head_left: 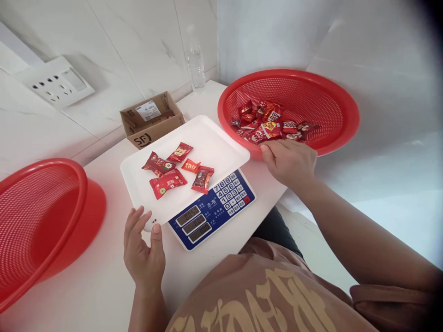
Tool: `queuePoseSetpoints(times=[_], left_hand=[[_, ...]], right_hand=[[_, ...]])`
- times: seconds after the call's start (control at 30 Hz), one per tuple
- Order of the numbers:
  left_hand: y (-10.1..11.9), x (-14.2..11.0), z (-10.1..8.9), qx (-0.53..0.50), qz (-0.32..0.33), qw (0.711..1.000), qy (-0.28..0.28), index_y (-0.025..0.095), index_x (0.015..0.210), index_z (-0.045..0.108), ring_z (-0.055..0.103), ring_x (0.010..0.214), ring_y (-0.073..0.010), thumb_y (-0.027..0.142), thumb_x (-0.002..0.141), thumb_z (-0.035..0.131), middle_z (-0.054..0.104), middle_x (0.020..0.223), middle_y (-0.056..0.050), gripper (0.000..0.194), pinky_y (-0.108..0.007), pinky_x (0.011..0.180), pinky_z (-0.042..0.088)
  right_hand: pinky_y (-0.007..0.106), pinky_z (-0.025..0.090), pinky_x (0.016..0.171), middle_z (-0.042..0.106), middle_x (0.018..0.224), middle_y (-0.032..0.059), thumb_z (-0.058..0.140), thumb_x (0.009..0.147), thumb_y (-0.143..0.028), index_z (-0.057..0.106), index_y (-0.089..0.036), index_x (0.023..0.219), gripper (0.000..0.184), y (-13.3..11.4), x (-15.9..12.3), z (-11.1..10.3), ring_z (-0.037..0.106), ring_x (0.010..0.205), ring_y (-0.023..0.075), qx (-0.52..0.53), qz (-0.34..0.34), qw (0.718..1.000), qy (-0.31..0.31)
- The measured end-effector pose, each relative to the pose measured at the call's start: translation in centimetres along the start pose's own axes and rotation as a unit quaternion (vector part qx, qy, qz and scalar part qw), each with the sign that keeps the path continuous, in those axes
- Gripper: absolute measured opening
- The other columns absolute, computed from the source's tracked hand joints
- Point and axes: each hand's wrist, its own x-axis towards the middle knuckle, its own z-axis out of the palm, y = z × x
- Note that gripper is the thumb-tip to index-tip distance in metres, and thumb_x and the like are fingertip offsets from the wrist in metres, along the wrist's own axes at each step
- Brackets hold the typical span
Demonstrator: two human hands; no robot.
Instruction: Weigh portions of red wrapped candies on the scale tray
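Observation:
A digital scale (214, 210) with a blue keypad panel stands on the white table, its white weighing tray (214, 143) holding several red candy packets (168, 183). My left hand (143, 251) rests at the tray's near corner, fingers apart and thumb touching the edge, holding nothing. My right hand (289, 161) lies at the near rim of a red mesh basket (325, 92), fingers curled under; what they hold, if anything, is hidden. The basket holds several more red candy packets (270, 122).
A second red mesh basket (38, 221) lies at the left, tipped toward me. A small open cardboard box (152, 120) stands behind the scale by the tiled wall. A clear plastic bottle (196, 60) stands in the corner. A wall socket (57, 83) is at upper left.

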Motion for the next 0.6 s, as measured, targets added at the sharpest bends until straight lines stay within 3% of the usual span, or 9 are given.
queuePoseSetpoints(times=[0.4,0.6], left_hand=[[-0.2,-0.1,0.0,-0.02,-0.001,1.0,-0.013,0.022,0.11,0.06,0.043,0.13,-0.0221,0.024,0.087,0.055,0.058,0.126,-0.01,0.024,-0.042,0.105,0.039],[-0.3,0.1,-0.3,0.006,0.016,0.999,-0.033,0.021,0.11,0.059,0.041,0.131,-0.0227,0.025,0.088,0.053,0.057,0.126,-0.01,0.023,-0.043,0.107,0.037]], right_hand=[[0.029,0.029,0.053,0.068,0.07,0.0085,0.032,0.095,-0.036,0.069,-0.015,0.084,0.043,0.2,0.3,0.0,0.058,0.065,0.019,0.006,0.016,1.0,-0.008],[0.033,0.044,0.065,0.072,0.088,0.0091,0.041,0.093,-0.036,0.068,-0.017,0.098,0.034,0.0,0.9,-1.0,0.064,0.083,0.0243,0.097,0.013,0.995,-0.002]])
